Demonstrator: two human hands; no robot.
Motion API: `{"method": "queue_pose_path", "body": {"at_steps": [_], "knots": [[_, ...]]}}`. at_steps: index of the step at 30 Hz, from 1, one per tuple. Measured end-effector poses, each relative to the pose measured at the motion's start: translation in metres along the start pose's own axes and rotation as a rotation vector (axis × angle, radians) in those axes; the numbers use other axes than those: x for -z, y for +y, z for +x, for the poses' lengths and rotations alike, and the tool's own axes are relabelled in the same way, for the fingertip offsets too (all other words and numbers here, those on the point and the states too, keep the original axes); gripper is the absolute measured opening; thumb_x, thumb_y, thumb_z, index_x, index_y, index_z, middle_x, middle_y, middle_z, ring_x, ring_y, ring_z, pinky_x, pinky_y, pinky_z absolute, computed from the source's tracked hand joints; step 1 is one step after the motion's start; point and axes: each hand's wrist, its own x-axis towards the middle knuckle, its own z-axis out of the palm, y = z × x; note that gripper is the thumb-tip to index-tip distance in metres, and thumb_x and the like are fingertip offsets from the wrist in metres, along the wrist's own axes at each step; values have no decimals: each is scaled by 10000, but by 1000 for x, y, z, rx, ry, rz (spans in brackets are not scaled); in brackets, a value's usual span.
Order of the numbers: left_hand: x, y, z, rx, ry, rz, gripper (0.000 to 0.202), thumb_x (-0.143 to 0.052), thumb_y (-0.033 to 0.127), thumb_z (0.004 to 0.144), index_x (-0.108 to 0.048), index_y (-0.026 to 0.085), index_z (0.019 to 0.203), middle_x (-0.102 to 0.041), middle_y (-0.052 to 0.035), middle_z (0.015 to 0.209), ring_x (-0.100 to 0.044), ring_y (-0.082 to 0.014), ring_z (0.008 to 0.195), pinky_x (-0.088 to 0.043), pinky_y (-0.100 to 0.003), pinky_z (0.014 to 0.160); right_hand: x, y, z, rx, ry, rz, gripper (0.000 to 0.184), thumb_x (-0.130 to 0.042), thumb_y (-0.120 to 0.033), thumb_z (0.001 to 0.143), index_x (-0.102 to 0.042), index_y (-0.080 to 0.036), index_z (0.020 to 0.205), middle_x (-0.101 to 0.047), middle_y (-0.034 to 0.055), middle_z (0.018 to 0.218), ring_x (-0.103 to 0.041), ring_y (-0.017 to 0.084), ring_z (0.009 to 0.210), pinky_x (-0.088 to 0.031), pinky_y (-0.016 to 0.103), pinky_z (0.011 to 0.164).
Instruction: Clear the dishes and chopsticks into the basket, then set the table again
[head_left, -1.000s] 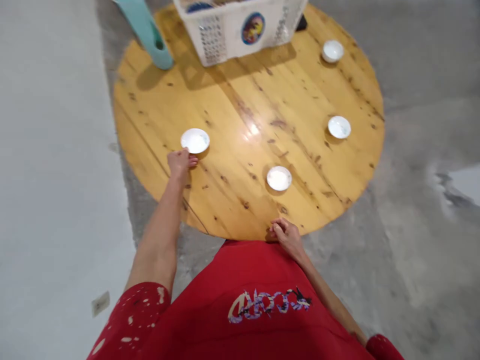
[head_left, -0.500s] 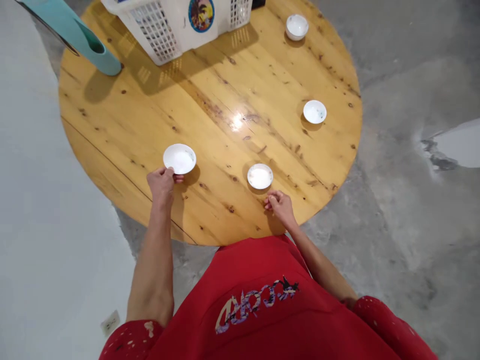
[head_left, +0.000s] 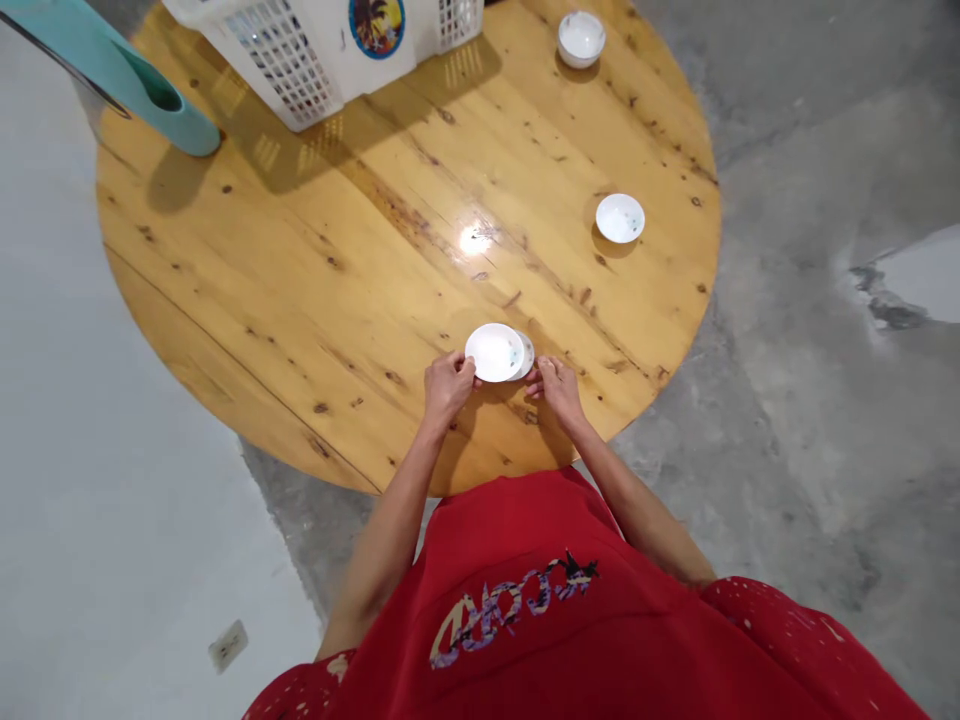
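Observation:
My left hand [head_left: 450, 388] pinches the near-left rim of a shallow white bowl [head_left: 492, 352], thumb on top and fingers beneath. This bowl overlaps a smaller white bowl [head_left: 528, 356], of which only the right side shows. Whether the two bowls touch, I cannot tell. At the smaller bowl's right rim is my right hand [head_left: 556, 388], its fingers loosely curved and apart, with the fingertips at or very near the rim. Farther right on the round wooden table [head_left: 300, 300] sits another small white bowl [head_left: 620, 218] with a faint green pattern.
A deeper white bowl or stack of bowls [head_left: 581, 40] stands at the far right. At the back is a white plastic basket [head_left: 300, 70] with a round picture. A teal, tube-like object [head_left: 161, 100] stands at the back left. The table edge curves close to my body.
My left hand has carried its bowl rightward, from the table's left part to over the smaller bowl. My right hand has moved slightly forward to the smaller bowl's rim.

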Motion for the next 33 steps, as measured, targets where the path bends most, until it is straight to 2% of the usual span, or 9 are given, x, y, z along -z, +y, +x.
{"method": "queue_pose_path", "body": {"at_steps": [3,6,12,16,19,22,27,30,33], "knots": [[-8,9,4,-50,2,226,261,-481,288,830,-630,181,644,-649,-26,550,-606,-182,601,-394,-251,607,4,-1,3,21,-9,-31,401,-422,-550,941,-552,-171,928,-643,26,775,-594,81,515,-454,174,475],[-10,14,6,-79,0,370,269,-483,285,830,-602,193,608,-659,-41,561,-599,-196,617,-351,-261,608,5,-3,6,52,-21,-88,354,-389,-476,966,-561,-170,921,-649,23,777,-593,78,522,-449,173,488],[-8,17,11,-62,-15,435,283,-497,356,837,-598,215,614,-659,-53,541,-621,-227,633,-340,-276,610,2,-10,14,110,-52,-348,322,-421,-391,974,-618,-173,1104,-666,4,694,-621,121,611,-458,220,625],[-10,15,15,-55,-12,458,264,-523,412,823,-604,231,648,-681,-58,601,-631,-234,639,-363,-280,615,1,-16,20,110,-49,-515,296,-479,-346,945,-631,-169,1125,-720,57,854,-646,180,781,-448,264,715],[-15,13,18,-48,-2,482,208,-545,417,799,-632,239,739,-710,-76,697,-648,-257,696,-383,-286,623,2,-19,22,102,-65,-603,283,-470,-301,932,-631,-174,1128,-726,80,966,-644,202,851,-435,281,759],[-23,12,21,-42,-11,414,203,-537,406,786,-649,236,785,-719,-101,752,-661,-276,738,-420,-298,636,2,-21,24,104,-82,-650,290,-456,-299,931,-627,-170,1126,-720,94,1001,-643,220,874,-428,291,760],[-31,5,18,35,-12,199,198,-544,390,744,-646,221,740,-695,-85,678,-670,-264,701,-472,-299,595,5,-23,27,120,-103,-697,283,-454,-292,926,-619,-156,1111,-715,111,991,-643,225,870,-416,296,742],[-36,1,2,94,-16,80,228,-559,409,720,-648,201,749,-696,-79,684,-670,-253,655,-499,-310,558,13,-21,28,157,-142,-736,261,-459,-273,914,-636,-161,1069,-719,109,980,-641,215,868,-409,287,728],[-48,-1,-25,187,-34,-55,244,-580,420,713,-636,191,776,-693,-69,691,-659,-233,586,-523,-326,538,28,-14,24,190,-225,-775,248,-476,-263,891,-662,-166,1024,-727,103,947,-640,213,831,-408,287,706]]}}
